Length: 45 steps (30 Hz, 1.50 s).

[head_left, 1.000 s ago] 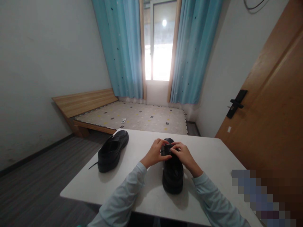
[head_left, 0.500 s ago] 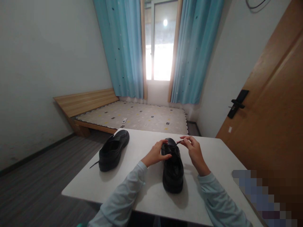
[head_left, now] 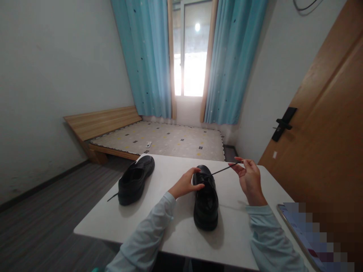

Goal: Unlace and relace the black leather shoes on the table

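A black shoe (head_left: 206,207) rests on the white table (head_left: 170,241), its heel toward me. My left hand (head_left: 187,183) grips its upper from the left side, fingers over the toe end and thumb near the opening. From the shoe's front a thin black lace (head_left: 222,170) runs taut up and to the right. My right hand (head_left: 249,177) pinches the lace between its fingertips, above the table's far right part. Another black shoe (head_left: 132,189) lies at the table's left, with a lace end sticking out beside its heel.
Beyond the table is a bed (head_left: 170,141) with a small white remote (head_left: 148,144) on it. A wooden door (head_left: 320,102) stands at the right. A flat, partly pixelated object (head_left: 297,234) lies along the table's right edge.
My right hand has moved right, away from the shoe, drawing out a longer stretch of lace. My left hand has stayed on the shoe, which has shifted very slightly.
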Available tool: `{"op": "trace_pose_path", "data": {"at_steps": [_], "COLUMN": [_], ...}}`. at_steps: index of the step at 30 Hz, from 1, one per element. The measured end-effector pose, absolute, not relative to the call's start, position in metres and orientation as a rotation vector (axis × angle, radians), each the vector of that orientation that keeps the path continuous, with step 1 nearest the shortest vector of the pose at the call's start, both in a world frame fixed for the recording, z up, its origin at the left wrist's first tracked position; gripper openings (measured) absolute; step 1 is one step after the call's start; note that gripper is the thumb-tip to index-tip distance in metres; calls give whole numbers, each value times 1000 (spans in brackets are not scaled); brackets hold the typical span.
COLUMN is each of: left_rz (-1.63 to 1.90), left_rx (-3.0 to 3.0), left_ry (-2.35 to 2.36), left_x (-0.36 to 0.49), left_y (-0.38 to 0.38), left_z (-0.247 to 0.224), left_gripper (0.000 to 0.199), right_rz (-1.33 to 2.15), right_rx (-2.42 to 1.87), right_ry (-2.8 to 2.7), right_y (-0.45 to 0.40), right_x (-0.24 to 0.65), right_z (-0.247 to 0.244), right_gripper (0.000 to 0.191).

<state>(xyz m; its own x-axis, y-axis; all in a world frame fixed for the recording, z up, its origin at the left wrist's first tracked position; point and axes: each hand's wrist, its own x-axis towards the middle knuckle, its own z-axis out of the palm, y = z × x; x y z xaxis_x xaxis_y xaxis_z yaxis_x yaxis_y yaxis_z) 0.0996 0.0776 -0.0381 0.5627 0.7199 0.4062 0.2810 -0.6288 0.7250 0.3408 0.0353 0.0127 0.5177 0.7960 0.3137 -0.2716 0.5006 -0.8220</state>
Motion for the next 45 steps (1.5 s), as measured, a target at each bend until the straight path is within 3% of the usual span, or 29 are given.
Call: {"op": "trace_pose_path", "data": {"at_steps": [15,26,45], "left_rz": [889,875,1135], "left_rx": [2300,2296,2261], "left_ry": [817,830,709], "left_x": [99,99,107], "left_y": [78,79,68], "left_z": [-36,-34,-32], "left_gripper": [48,47,45], "right_rz": [554,466,448], "right_rx": [-920,-1044,-1284], "right_ry": [-841,-913,-1885], "right_y": [32,25,25], "right_x": [356,361,327], "right_z": [15,16,8], "right_gripper": [39,32,23]}}
